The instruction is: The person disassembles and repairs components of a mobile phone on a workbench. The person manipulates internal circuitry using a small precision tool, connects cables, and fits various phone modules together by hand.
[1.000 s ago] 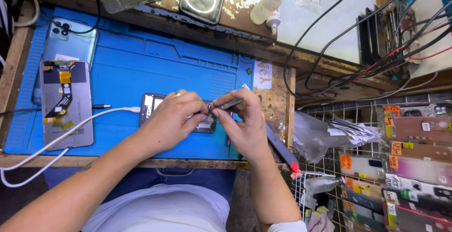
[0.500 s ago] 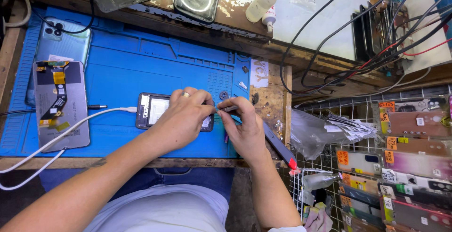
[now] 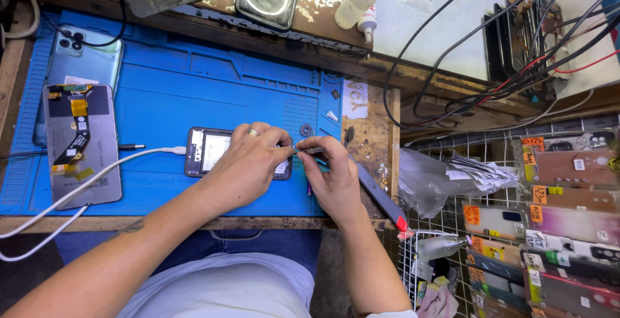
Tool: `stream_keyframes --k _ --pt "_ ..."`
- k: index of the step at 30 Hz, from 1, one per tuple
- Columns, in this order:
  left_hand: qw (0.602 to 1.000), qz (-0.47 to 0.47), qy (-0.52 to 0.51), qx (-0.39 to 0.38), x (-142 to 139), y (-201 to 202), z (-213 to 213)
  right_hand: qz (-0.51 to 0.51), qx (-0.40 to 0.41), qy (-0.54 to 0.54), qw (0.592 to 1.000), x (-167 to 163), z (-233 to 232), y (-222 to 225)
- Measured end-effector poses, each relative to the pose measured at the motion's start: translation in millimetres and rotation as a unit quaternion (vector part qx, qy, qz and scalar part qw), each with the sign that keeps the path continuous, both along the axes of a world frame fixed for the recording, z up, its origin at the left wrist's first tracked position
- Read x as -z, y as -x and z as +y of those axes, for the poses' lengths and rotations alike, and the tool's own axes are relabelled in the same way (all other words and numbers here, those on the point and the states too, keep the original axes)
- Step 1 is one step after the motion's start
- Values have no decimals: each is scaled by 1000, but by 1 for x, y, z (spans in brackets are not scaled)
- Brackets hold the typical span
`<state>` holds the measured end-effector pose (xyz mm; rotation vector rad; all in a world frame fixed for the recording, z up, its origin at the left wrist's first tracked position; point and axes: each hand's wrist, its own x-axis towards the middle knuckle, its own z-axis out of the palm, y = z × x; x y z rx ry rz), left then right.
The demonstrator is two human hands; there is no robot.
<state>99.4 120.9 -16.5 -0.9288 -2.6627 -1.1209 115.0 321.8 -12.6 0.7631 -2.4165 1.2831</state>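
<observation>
Operator body, lower half of the frame. Left hand [image 3: 248,163]: one metal ring [image 3: 253,133] on a finger, near the knuckle. Right hand [image 3: 332,179]: no ring visible. Both forearms are bare to the frame edge. A white sleeve edge [image 3: 394,314] shows at bottom right. Torso: white shirt [image 3: 219,289], bottom centre. Legs: blue denim trousers [image 3: 284,240] above the shirt.

A worn wooden surface [image 3: 361,131] carries a blue work mat [image 3: 168,85] under bright, even light. At its far edge runs a white panel [image 3: 433,27] tangled with dark cables [image 3: 516,53]; a wire rack [image 3: 478,227] stands alongside.
</observation>
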Motion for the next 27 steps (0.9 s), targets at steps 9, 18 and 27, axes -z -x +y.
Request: stream_keyframes --k 9,18,27 --pt "1000 0 -9 -7 -12 -3 -21 -15 -8 -95 995 -47 -7 -3" --pt "997 -11 71 -18 -19 -10 -45 14 -44 -295 955 -87 -9 15" --pt "997 -31 63 -21 -15 -8 -45 16 -32 -321 946 -93 -9 16"
